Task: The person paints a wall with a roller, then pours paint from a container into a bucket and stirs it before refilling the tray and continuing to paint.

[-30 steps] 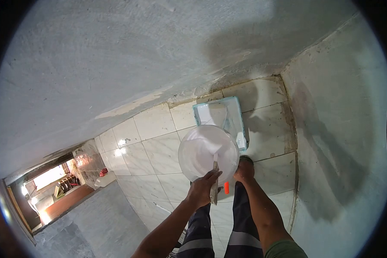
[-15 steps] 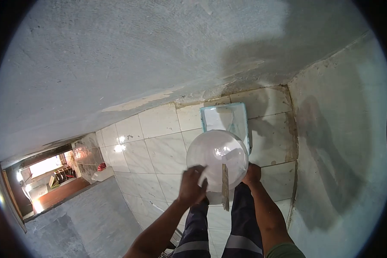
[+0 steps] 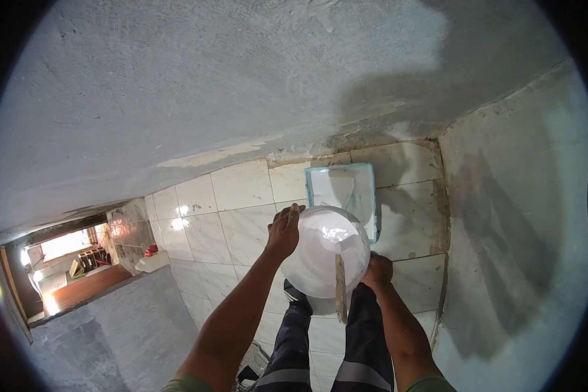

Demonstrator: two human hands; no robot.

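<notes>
A round white bucket [image 3: 298,279] with glossy white paint [image 3: 338,234] inside is between my hands, above the floor in front of my legs. My left hand [image 3: 285,228] grips its upper left rim, thumb along the edge. On the lower right side, my right hand [image 3: 377,269] is closed against the bucket, its fingers partly hidden. A flat wooden stick [image 3: 340,287] stands in the bucket and juts over the rim toward me. Just beyond the bucket lies a turquoise-edged paint tray [image 3: 374,196], white paint coating its inside; the bucket overlaps its near end.
White tiles [image 3: 245,186] cover the floor. A grey plastered wall [image 3: 242,78] rises ahead, and another wall [image 3: 522,215] stands close on the right. At far left, an opening shows a brown ledge [image 3: 88,291] with assorted items.
My left hand has moved from the near side of the bucket up to its left rim. The bucket has tipped slightly and shifted toward me, showing more paint inside.
</notes>
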